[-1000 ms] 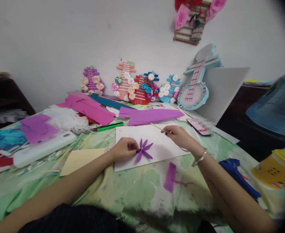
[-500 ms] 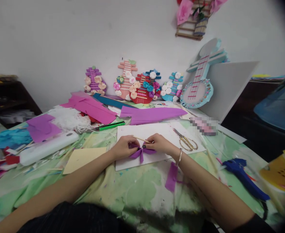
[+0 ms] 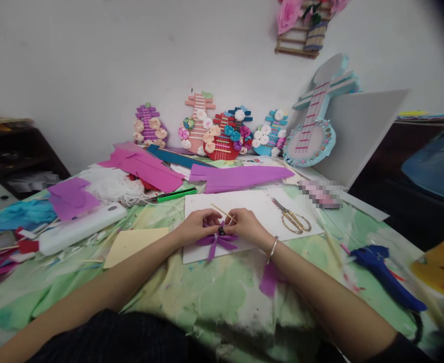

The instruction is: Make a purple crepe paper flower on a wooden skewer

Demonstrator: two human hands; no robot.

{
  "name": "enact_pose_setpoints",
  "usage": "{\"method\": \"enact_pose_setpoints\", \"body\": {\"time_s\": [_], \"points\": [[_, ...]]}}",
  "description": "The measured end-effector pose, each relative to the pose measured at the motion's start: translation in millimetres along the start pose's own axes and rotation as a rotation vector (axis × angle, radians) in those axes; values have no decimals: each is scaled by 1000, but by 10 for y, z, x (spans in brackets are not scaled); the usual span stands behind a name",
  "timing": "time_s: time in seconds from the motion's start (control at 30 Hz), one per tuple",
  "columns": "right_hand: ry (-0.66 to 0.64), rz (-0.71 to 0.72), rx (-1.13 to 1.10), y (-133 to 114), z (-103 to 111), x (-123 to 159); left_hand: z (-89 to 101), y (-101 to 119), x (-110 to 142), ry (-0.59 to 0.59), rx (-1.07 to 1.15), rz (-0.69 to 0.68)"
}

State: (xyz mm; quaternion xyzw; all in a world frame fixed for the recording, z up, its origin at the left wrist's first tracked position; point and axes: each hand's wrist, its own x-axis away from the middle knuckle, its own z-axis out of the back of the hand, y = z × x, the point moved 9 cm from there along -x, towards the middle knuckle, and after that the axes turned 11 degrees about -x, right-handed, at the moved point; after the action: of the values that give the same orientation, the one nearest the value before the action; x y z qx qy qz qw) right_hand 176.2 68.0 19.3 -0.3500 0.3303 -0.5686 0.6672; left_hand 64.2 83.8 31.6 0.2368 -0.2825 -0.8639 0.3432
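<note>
Over a white board [image 3: 252, 201], my left hand [image 3: 201, 225] and my right hand [image 3: 244, 225] meet with their fingertips almost together. Both pinch the middle of a purple crepe-paper piece [image 3: 216, 243], whose strips fan out below the fingers toward me. A thin wooden stick [image 3: 219, 207] slants up to the left out of my right hand's fingers. My fingers hide the centre of the paper. Gold-handled scissors [image 3: 292, 218] lie on the board to the right of my right hand. A loose purple scrap [image 3: 268, 280] is under my right wrist.
A blue glue gun [image 3: 386, 277] rests at the right, beside a yellow container [image 3: 441, 264]. Behind the board lie purple crepe paper [image 3: 240, 177] and a green cutter [image 3: 176, 194]. A beige card [image 3: 134, 245] is at the left. Decorated lute shapes [image 3: 222, 141] lean on the wall.
My fingers have drawn closer together at the paper's middle. Its strips now spread more below them, and the stick stands steeper. The view has shifted slightly.
</note>
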Motion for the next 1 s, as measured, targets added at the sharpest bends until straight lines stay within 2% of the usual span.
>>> {"method": "enact_pose_setpoints", "body": {"time_s": [0.13,0.23,0.5,0.57,0.7,0.77,1.0], "points": [[70,21,76,-43,41,1,-39,38,5,-52,50,-29],[53,44,68,-61,26,-8,-33,37,7,-55,85,-13],[-24,10,-155,41,-42,-47,11,15,8,14,115,-2],[-34,46,-223,-35,-29,-27,-9,17,14,-3,172,11],[-39,119,-418,-262,40,53,-119,20,45,-114,441,99],[-28,131,-461,-345,73,90,-143,43,57,-133,553,124],[99,188,-405,-444,148,136,-46,86,48,-26,633,121]]}}
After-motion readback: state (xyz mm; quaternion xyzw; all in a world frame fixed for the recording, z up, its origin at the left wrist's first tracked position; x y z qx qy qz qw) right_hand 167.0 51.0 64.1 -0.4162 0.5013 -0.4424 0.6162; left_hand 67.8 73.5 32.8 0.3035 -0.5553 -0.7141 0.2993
